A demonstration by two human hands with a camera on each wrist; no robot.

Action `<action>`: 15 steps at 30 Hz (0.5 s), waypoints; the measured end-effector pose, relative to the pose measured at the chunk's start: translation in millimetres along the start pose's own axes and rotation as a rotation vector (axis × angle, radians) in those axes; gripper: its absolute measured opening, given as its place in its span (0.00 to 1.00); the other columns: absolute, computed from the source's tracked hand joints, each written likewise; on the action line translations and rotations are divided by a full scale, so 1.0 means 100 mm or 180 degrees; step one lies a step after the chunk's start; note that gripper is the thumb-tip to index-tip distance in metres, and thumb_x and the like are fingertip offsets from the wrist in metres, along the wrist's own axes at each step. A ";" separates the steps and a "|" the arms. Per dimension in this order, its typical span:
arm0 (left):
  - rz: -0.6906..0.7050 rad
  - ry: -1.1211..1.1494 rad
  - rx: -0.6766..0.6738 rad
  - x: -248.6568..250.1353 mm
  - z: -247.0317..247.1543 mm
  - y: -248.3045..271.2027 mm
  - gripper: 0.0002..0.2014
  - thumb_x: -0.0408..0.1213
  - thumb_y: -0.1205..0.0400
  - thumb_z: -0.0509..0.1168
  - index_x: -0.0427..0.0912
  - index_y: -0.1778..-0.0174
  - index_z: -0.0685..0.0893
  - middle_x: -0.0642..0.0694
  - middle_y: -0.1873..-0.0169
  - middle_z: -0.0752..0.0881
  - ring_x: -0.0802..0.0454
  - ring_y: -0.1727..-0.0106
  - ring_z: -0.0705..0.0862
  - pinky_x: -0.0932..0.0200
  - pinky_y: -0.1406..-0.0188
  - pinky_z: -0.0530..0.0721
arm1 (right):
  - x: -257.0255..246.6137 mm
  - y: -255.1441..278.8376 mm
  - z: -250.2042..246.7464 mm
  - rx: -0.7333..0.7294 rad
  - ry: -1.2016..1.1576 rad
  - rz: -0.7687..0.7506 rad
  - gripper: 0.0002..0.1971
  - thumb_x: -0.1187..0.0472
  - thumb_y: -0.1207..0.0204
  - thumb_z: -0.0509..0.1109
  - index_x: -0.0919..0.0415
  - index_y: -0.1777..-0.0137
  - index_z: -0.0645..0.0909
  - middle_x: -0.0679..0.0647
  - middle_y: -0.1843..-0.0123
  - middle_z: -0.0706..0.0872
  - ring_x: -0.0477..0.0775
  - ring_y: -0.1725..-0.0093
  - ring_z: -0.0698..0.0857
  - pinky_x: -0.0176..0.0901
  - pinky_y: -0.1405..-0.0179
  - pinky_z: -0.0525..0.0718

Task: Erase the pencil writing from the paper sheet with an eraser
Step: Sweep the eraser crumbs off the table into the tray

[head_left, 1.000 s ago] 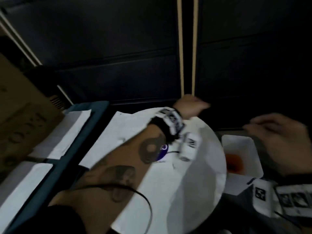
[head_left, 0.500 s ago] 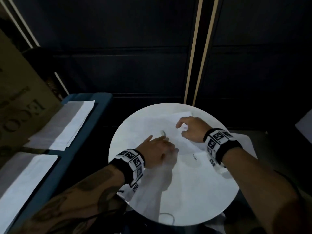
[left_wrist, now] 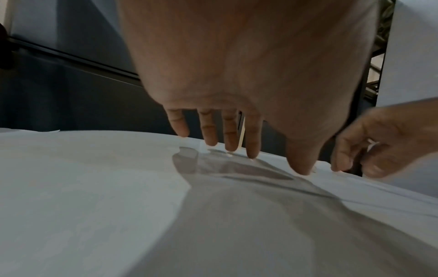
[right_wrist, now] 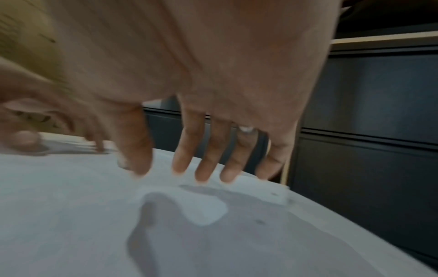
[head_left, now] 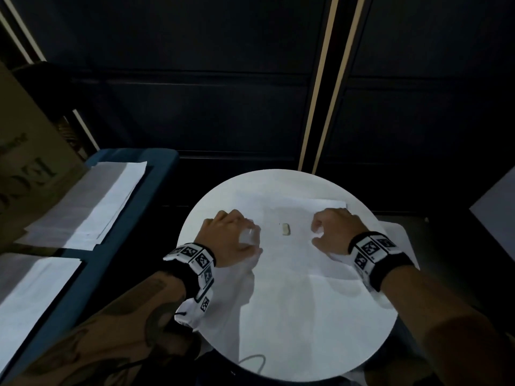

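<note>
A white paper sheet (head_left: 292,274) covers most of the round white table (head_left: 278,181). On the sheet's far part lies a small pale eraser (head_left: 286,229), with nothing touching it and a tiny dark mark just to its left. My left hand (head_left: 250,232) is to the left of the eraser, its straight fingertips (left_wrist: 252,151) down on the paper. My right hand (head_left: 317,232) is to the eraser's right, with its straight fingers (right_wrist: 203,168) spread just over the sheet and holding nothing. The pencil writing is too faint to read.
A blue bench (head_left: 156,168) at the left carries stacks of white sheets (head_left: 92,201) and a cardboard box (head_left: 25,162). Dark cabinet fronts (head_left: 223,107) stand right behind the table. A thin cable (head_left: 252,359) loops at the table's near edge.
The left hand has drawn back to the left, away from the eraser, and the right hand has shifted right. The eraser now lies free between them.
</note>
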State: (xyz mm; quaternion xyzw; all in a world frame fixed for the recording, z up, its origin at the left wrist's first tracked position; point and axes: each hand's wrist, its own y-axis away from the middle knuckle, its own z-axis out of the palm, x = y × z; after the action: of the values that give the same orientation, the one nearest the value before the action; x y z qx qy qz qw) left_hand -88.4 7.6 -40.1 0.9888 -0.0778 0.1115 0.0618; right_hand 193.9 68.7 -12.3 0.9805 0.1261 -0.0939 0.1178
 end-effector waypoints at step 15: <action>-0.0228 -0.0085 -0.0323 0.15 -0.05 -0.14 0.37 0.70 0.25 0.68 0.66 0.20 0.70 0.57 0.23 0.69 0.45 0.23 0.69 0.41 0.30 0.73 | -0.54 -0.35 0.17 0.0148 -0.0559 -0.0320 0.11 0.58 0.24 0.80 0.46 0.62 0.80 0.48 0.47 0.84 0.55 0.56 0.91 0.53 0.53 0.93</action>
State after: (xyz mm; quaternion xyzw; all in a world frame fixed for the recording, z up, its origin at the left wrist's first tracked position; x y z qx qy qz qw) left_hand -72.1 20.2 -33.7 0.9879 -0.0487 0.0920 0.1148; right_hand 130.6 85.1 -23.9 0.9634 0.1621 -0.1881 0.1007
